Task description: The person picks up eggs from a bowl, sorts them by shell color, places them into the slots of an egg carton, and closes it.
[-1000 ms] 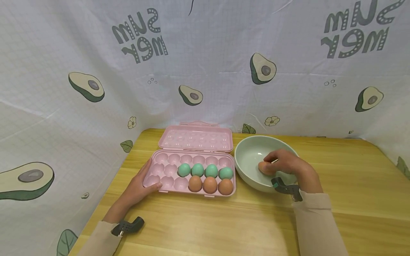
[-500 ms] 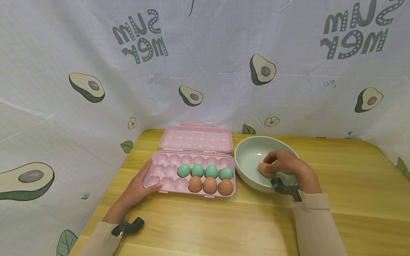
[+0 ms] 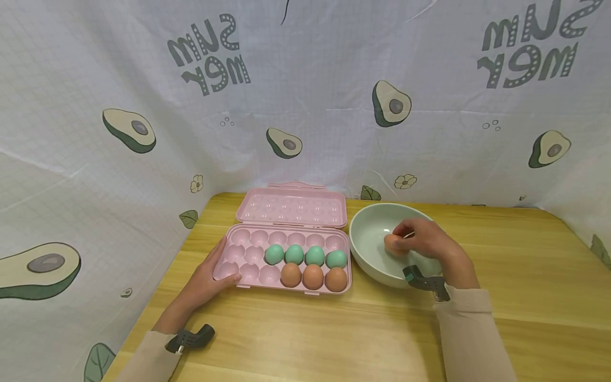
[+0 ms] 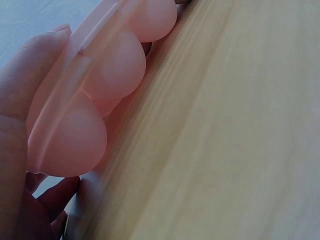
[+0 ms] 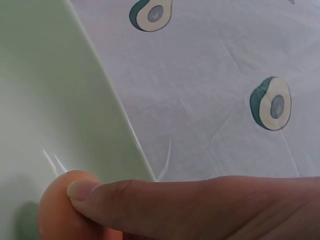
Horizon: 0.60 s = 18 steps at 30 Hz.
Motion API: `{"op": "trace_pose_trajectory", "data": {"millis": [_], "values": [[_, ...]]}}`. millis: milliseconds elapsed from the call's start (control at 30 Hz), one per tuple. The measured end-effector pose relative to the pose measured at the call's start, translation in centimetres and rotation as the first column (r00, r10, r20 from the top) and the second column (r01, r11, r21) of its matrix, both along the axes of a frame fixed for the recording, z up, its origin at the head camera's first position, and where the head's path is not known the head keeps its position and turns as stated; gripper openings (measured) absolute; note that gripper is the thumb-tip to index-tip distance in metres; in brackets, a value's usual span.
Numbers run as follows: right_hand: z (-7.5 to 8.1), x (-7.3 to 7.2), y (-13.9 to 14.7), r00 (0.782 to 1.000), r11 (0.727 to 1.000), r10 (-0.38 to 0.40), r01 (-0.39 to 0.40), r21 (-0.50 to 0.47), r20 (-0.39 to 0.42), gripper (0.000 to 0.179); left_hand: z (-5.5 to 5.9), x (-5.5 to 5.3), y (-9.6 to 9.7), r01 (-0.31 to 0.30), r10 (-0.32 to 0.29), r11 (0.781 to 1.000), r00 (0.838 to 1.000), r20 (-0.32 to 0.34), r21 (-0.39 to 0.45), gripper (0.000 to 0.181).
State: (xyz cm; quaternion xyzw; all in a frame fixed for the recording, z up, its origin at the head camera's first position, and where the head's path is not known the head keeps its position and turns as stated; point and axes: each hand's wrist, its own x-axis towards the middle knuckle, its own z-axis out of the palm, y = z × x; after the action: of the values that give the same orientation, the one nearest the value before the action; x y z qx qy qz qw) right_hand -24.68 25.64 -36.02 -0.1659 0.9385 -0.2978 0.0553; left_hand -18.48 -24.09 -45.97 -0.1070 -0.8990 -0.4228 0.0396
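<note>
A pink egg box (image 3: 234, 284) lies with its lid (image 3: 296, 207) folded back. My left hand (image 3: 205, 281) grips its left end, thumb over the front corner and fingers along the side; in the left wrist view the thumb (image 4: 35, 65) lies on the rim. Several green eggs (image 3: 294, 254) sit in the middle row and three brown eggs (image 3: 313, 276) in the front row, all toward the right. Inside the pale green bowl (image 3: 369, 239), my right hand (image 3: 425, 239) pinches a brown egg (image 3: 394, 244). The right wrist view shows the thumb pressed on that egg (image 5: 65, 210).
The bowl stands close against the box's right end. Beneath everything is a wooden table (image 3: 315, 334). A white cloth (image 3: 324, 95) printed with avocados hangs behind the table and along its left side. A dark green patch (image 5: 27, 220) in the bowl is unclear.
My right hand has shifted slightly up and back within the bowl, and the brown egg in it has turned and risen a little. The left hand and egg box have stayed still.
</note>
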Motion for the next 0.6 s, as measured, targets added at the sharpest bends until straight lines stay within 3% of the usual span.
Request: {"op": "trace_pose_trajectory", "data": {"millis": [600], "values": [[0.9, 0.3, -1.0, 0.998, 0.997, -0.057, 0.055, -0.044, -0.038, 0.031, 0.1, 0.1, 0.0, 0.0, 0.0, 1.0, 1.0, 0.003, 0.003, 0.103]]}}
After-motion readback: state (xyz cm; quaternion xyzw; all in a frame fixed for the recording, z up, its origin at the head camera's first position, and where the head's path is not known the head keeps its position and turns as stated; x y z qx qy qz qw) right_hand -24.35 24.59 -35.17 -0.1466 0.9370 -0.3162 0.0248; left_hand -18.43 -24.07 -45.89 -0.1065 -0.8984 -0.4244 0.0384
